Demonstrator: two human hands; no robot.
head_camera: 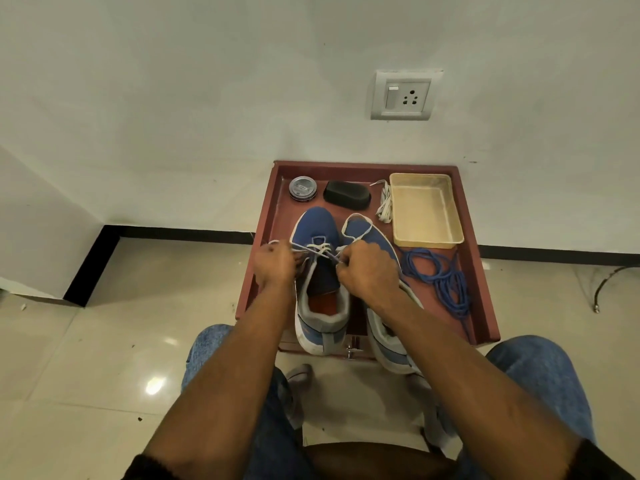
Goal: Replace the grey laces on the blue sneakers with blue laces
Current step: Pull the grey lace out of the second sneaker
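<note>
both hands work at the left sneaker (320,271), which sits on the red worktop (481,306) just left of its partner, the right sneaker (372,233). the left hand (275,265) and right hand (369,271) each have a closed grip, fingers curled and pinching a strand of the lace (320,249) near the toe-side eyelets. that lace looks light, limp and thin, so it is best pinched close to the eyelet or at its stiff tip. the loose blue laces (443,278) lie coiled right of the sneakers, soft and likely to tangle. a pale lace bundle (385,202) lies beyond them.
</note>
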